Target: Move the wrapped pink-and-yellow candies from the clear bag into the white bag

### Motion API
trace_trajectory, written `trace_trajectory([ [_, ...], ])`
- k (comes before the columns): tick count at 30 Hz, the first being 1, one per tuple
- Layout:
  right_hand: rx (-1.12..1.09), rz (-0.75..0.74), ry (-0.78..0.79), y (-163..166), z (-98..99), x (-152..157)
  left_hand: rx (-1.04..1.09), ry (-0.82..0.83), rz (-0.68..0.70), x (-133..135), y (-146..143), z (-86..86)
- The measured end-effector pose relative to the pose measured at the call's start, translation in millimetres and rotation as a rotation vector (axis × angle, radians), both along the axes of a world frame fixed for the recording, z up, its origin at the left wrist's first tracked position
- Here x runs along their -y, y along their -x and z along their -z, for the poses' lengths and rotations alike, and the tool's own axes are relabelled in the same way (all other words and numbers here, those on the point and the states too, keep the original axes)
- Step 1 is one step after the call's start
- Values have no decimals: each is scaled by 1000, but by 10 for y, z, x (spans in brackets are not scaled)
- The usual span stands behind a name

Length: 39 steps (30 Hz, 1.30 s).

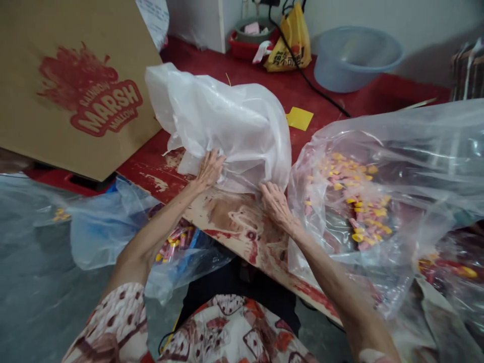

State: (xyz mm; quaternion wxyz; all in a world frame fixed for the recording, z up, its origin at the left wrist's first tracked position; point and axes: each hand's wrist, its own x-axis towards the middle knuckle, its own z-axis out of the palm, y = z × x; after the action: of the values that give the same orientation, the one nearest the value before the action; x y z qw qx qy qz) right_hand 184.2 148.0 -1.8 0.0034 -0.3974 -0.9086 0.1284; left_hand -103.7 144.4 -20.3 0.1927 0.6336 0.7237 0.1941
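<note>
Since both hands (210,170) rest half-curled on the white bag (234,118), grip unclear, smooth its near edge evenly outward.

My left forearm (162,222) slants forward and inward at the far end, elbow bent; my right forearm (325,267) angles in opposite. Left hand (210,170) slightly farther out, back up, fingers bent. Right hand (276,202) apart from it, knuckles up, fingertips hard to make out.

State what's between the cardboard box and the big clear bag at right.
The head view shows a white plastic bag and, beside it, a yellow square.
</note>
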Motion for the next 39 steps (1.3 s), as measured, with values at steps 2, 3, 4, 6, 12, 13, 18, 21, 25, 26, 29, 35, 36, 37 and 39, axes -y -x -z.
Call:
trace_trajectory([
  [2, -108, 57, 49, -174, -57, -59, 24, -42, -14, -166, 156, -111],
  [3, -189, 97, 66, -255, -109, -82, 34, -99, -24, -266, 254, -220],
  [4, -276, 154, 75, -326, -171, -96, 43, -178, -36, -374, 354, -353],
  [6, -440, 330, 77, -428, -305, -104, 59, -358, -33, -616, 522, -633],
  [12, -831, 697, 280, -521, -487, -94, 113, -336, -57, -1370, 425, -719],
  [13, -845, 702, 318, -548, -475, -96, 138, -274, -71, -1436, 327, -586],
  [18, -592, 578, 368, -762, -408, -80, 198, 20, 14, -1286, -117, 199],
  [21, -485, 486, 380, -825, -404, -80, 204, 32, 115, -1035, -106, 363],
  [25, -800, 716, 124, -754, -389, -169, 202, -192, -39, -702, 88, 30],
  [26, -875, 786, 37, -711, -383, -189, 187, -314, -110, -595, 86, -101],
  [29, -897, 864, -104, -533, -396, -132, 141, -491, -101, -235, -155, -377],
  [35, -715, 626, -220, -549, -578, 529, 98, -58, 53, 63, -849, -33],
  [36, -705, 610, -292, -677, -591, 624, 109, -47, 34, 38, -886, 61],
  [37, -696, 633, -367, -838, -593, 690, 127, -54, 46, 7, -902, 145],
  [39, -633, 770, -459, -1209, -567, 713, 160, -93, 159, -47, -891, 267],
])
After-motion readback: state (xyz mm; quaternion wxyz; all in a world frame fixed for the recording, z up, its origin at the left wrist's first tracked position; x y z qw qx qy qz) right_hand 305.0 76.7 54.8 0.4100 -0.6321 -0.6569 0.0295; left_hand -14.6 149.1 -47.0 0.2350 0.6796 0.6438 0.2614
